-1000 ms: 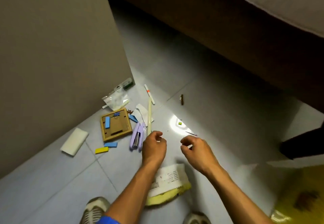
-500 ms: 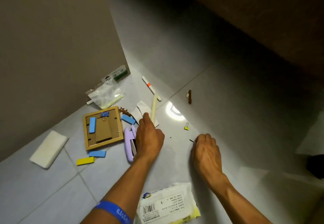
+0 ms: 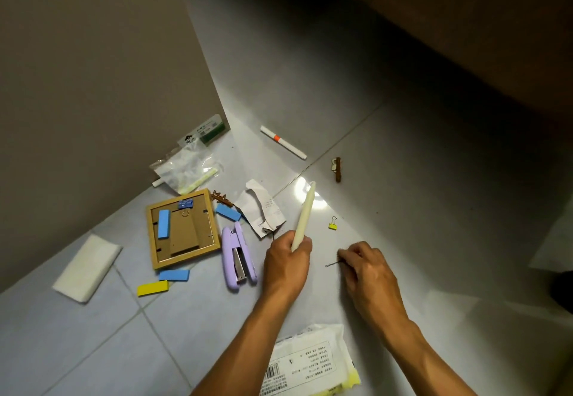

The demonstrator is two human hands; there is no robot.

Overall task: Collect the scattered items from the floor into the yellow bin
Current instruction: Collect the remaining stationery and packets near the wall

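My left hand [image 3: 286, 259] grips a cream stick [image 3: 304, 214] by its lower end, its tip pointing away over the floor. My right hand [image 3: 366, 267] pinches a thin dark hairpin [image 3: 332, 264] that sticks out to the left, just above the tiles. Scattered on the floor lie a purple stapler [image 3: 238, 256], a wooden picture frame [image 3: 181, 228], blue blocks [image 3: 228, 212] and a yellow block [image 3: 153, 288], a crumpled receipt [image 3: 263, 209], a white pen with an orange band [image 3: 282, 142] and a small yellow binder clip [image 3: 333, 224]. The yellow bin is out of view.
A grey wall panel [image 3: 93, 70] rises on the left, dark furniture [image 3: 449, 23] at the back right. A white pad [image 3: 86, 267], a clear plastic bag [image 3: 186, 168], a small brown piece [image 3: 337, 168] and a wipes pack [image 3: 310, 361] also lie on the tiles.
My left hand reached to the cream stick and lifted it off the floor. My right hand went down to the hairpin and now pinches it. The view tilted down, losing the yellow bin.
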